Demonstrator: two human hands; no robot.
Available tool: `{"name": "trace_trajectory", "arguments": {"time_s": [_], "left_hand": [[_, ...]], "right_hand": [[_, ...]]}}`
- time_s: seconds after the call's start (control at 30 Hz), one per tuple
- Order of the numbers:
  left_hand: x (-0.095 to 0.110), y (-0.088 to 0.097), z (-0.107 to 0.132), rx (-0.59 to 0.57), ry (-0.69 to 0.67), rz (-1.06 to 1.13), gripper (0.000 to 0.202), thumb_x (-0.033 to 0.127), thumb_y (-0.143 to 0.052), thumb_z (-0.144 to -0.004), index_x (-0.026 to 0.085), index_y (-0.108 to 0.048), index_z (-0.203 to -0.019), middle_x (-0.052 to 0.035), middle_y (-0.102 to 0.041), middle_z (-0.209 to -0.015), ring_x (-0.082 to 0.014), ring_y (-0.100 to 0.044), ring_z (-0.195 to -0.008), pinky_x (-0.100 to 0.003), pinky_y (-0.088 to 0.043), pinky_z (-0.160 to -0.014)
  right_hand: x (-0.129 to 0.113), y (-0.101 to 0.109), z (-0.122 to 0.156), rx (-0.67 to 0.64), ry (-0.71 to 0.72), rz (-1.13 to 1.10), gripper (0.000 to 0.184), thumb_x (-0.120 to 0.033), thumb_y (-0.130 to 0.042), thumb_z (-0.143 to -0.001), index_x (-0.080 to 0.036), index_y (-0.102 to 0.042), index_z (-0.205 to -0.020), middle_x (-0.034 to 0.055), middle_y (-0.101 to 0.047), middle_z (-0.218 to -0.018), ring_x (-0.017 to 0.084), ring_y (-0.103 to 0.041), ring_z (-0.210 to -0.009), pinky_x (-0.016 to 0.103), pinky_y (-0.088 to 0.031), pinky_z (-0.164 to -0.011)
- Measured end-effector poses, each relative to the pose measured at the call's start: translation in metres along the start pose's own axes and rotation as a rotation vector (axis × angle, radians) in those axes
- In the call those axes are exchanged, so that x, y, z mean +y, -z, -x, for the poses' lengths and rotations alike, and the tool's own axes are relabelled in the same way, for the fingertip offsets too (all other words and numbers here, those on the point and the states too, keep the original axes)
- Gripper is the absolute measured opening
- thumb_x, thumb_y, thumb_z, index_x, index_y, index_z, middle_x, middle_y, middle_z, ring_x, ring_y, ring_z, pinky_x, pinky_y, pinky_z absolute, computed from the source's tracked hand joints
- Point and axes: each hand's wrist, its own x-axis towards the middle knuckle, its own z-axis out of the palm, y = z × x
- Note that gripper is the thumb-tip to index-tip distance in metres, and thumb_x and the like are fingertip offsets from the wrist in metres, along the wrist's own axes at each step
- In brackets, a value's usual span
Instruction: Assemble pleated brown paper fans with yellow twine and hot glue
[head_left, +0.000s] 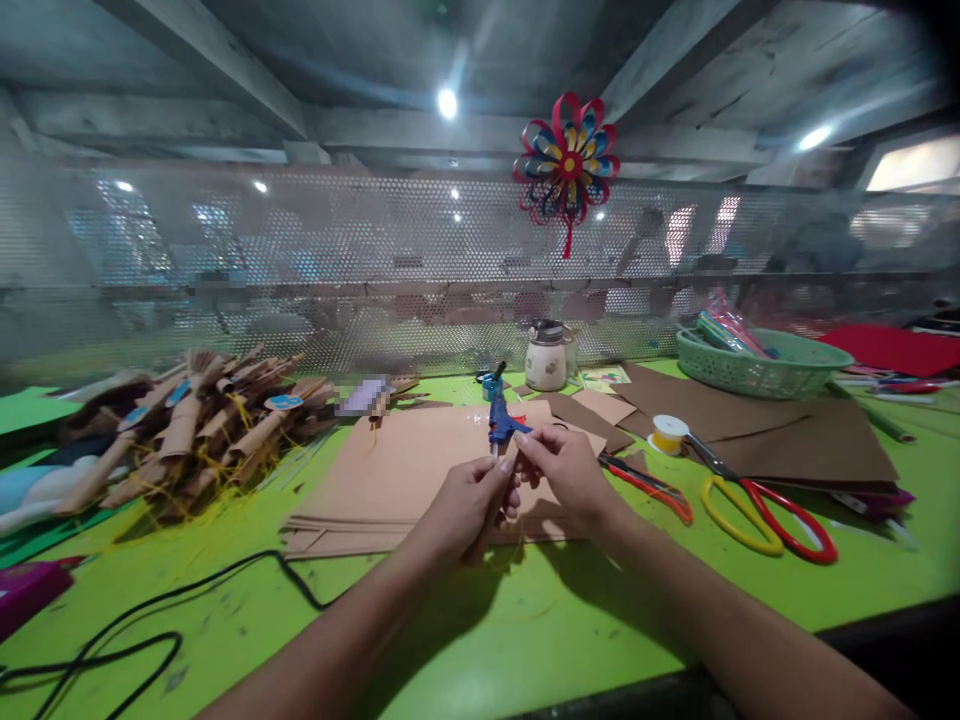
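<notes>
Brown piece (513, 459) sits clamped in the fingers (537, 446) of your left hand (471, 503) and right hand (574, 472). Below, bench (577, 640) lies open to its near edge.

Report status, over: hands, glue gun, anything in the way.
Left hand and right hand close together, grip contents unclear. Blue glue gun just beyond. Orange-handled tool to their right, possibly in the way.

left: paper rolls (180, 432) | centre: glue gun (502, 428) before jar (545, 368) | right: scissors (739, 478), basket (765, 380) behind
</notes>
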Motion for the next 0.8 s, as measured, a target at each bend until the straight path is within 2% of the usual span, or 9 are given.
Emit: {"name": "trace_trajectory", "arguments": {"time_s": [0.23, 0.37, 0.53, 0.63, 0.8], "left_hand": [[-0.0009, 0.0009, -0.0003, -0.001, 0.043, 0.012, 0.032, 0.044, -0.066, -0.074, 0.013, -0.06, -0.077, -0.0017, -0.058, -0.061, -0.0093, -0.051, -0.052, -0.02, -0.039, -0.05], [-0.0014, 0.0028, -0.0016, 0.015, 0.056, -0.003, 0.034, 0.045, -0.066, -0.073, 0.012, -0.062, -0.074, -0.0015, -0.057, -0.059, -0.0083, -0.05, -0.049, -0.019, -0.039, -0.048], [-0.0008, 0.0044, -0.0024, -0.013, 0.025, -0.01, 0.033, 0.044, -0.063, -0.076, 0.012, -0.062, -0.071, -0.0015, -0.057, -0.059, -0.0087, -0.051, -0.05, -0.019, -0.041, -0.049], [0.0015, 0.0027, -0.0002, -0.044, 0.039, 0.026, 0.031, 0.042, -0.064, -0.077, 0.011, -0.063, -0.075, -0.0019, -0.057, -0.061, -0.0088, -0.051, -0.051, -0.019, -0.041, -0.05], [0.0015, 0.0011, -0.0001, -0.108, 0.029, 0.103, 0.023, 0.034, -0.069, -0.074, 0.012, -0.062, -0.078, -0.0035, -0.061, -0.07, -0.0098, -0.055, -0.059, -0.02, -0.044, -0.057]], "right_hand": [[0.0077, 0.0033, -0.0025, -0.018, -0.067, -0.152, 0.041, -0.052, -0.072, -0.063, -0.015, -0.057, -0.056, 0.0005, -0.059, -0.05, 0.01, -0.052, -0.042, 0.021, -0.038, -0.039], [0.0081, 0.0006, -0.0019, -0.021, -0.09, -0.097, 0.047, -0.06, -0.064, -0.069, -0.015, -0.055, -0.056, 0.0019, -0.059, -0.05, 0.011, -0.054, -0.044, 0.022, -0.04, -0.041], [0.0069, -0.0034, 0.0006, 0.01, -0.041, -0.034, 0.039, -0.05, -0.075, -0.061, -0.016, -0.056, -0.061, -0.0007, -0.058, -0.049, 0.01, -0.052, -0.044, 0.023, -0.041, -0.045], [0.0073, -0.0025, 0.0011, -0.006, -0.032, -0.085, 0.036, -0.047, -0.074, -0.063, -0.016, -0.057, -0.062, 0.0, -0.06, -0.049, 0.011, -0.051, -0.044, 0.024, -0.04, -0.044], [0.0076, 0.0012, -0.0003, 0.051, -0.005, -0.08, 0.035, -0.046, -0.073, -0.065, -0.017, -0.055, -0.061, -0.002, -0.057, -0.047, 0.009, -0.047, -0.041, 0.022, -0.037, -0.041]]}}
